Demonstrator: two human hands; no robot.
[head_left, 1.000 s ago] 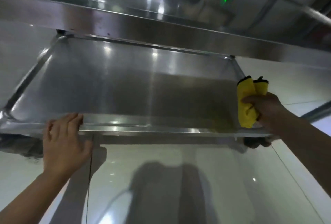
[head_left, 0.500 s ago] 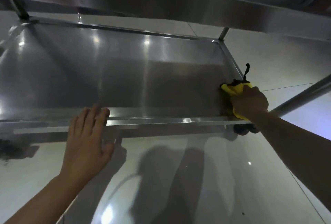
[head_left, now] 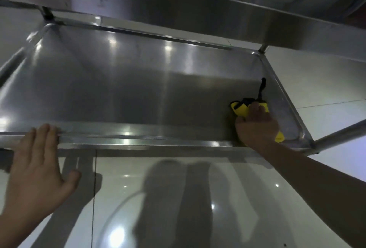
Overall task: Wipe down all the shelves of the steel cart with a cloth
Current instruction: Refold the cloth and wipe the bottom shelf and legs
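Observation:
The lower shelf of the steel cart (head_left: pixel 138 93) is a shallow steel tray seen from above and in front. A yellow cloth with black trim (head_left: pixel 240 108) lies bunched on the shelf near its right end. My right hand (head_left: pixel 256 127) grips the cloth and presses it onto the shelf by the front right corner. Fingers straight, my left hand (head_left: pixel 39 162) rests on the front rim of the shelf (head_left: pixel 126 142) at the left. The upper shelf (head_left: pixel 198 8) overhangs at the top of the view.
A cart leg (head_left: pixel 263 48) rises at the back right corner and a steel bar (head_left: pixel 340 134) runs off to the right. Glossy pale floor tiles (head_left: pixel 198 198) lie below and around the cart, showing my shadow.
My right hand has brought the cloth down from above the right rim onto the shelf surface. The left hand stays on the front rim, and the view has shifted closer.

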